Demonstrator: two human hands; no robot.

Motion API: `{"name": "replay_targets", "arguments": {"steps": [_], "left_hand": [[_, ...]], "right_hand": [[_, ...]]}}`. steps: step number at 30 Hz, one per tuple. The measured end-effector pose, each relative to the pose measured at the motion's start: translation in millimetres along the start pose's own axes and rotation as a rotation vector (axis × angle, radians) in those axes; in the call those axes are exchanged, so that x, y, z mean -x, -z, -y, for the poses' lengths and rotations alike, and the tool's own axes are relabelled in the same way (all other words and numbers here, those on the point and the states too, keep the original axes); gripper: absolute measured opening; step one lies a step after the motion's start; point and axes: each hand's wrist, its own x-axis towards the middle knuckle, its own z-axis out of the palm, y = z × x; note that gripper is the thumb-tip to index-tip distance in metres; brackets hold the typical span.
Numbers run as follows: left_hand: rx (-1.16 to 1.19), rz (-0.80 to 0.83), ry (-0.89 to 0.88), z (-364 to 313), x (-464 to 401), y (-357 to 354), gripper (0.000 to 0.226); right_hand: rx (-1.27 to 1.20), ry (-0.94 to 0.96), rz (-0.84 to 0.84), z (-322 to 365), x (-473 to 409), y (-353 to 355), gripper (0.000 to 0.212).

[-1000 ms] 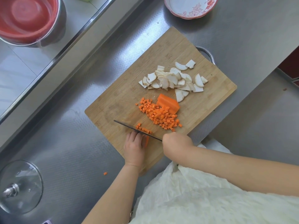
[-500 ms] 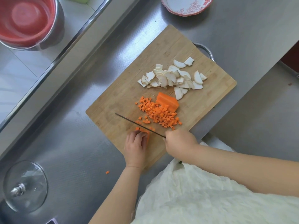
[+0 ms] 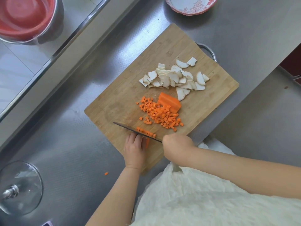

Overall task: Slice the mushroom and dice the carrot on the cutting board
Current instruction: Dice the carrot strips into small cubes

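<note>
Nearest me, my left hand point(image 3: 134, 148) sits on the near edge of the cutting board point(image 3: 171, 51), fingers curled down to pin a bunch of carrot strips point(image 3: 147, 143). Right beside it, my right hand point(image 3: 176, 145) is fisted around the knife point(image 3: 130, 130) handle (the handle itself is hidden in the grip), blade edge-down across the strips just ahead of my left fingertips, a short row of fresh cubes lying along its far side. Beyond the blade, the diced carrot pile point(image 3: 160, 114) spreads out, with an uncut carrot chunk point(image 3: 170, 101) touching its far edge. Further still, the mushroom slices point(image 3: 175, 78) lie heaped. One stray carrot cube point(image 3: 106, 173) sits on the steel desk point(image 3: 68, 144), left of my left wrist.
</note>
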Motion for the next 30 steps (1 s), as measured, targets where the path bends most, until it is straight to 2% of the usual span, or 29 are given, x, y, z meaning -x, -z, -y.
{"name": "replay_targets", "arguments": {"steps": [4, 6, 10, 15, 20, 26, 30], "left_hand": [[0.0, 0.002, 0.002, -0.5, 0.0, 1.7, 0.028], [-0.001, 0.003, -0.002, -0.4, -0.2, 1.5, 0.028], [-0.007, 0.0, -0.001, -4.6, 0.6, 2.3, 0.03], [-0.052, 0.024, 0.054, -0.3, 5.9, 2.4, 0.027], [-0.045, 0.045, 0.043, 3.4, 4.7, 2.2, 0.028], [-0.051, 0.056, 0.006, 6.0, 4.7, 4.8, 0.028], [-0.045, 0.059, -0.014, 6.0, 2.9, 5.0, 0.029]], "right_hand": [[-0.062, -0.043, 0.01, 3.5, -9.9, -0.4, 0.022], [-0.147, -0.046, -0.017, 0.8, -16.3, -0.4, 0.02], [-0.343, -0.021, -0.066, -7.7, -22.5, -3.6, 0.028], [-0.187, 0.069, -0.138, -17.5, -8.2, -6.7, 0.026], [-0.088, 0.126, -0.131, -14.5, 2.2, -8.4, 0.011], [-0.071, 0.104, -0.086, -6.9, 6.5, -1.9, 0.013], [-0.054, 0.021, -0.011, -0.5, 5.4, 2.4, 0.017]]}}
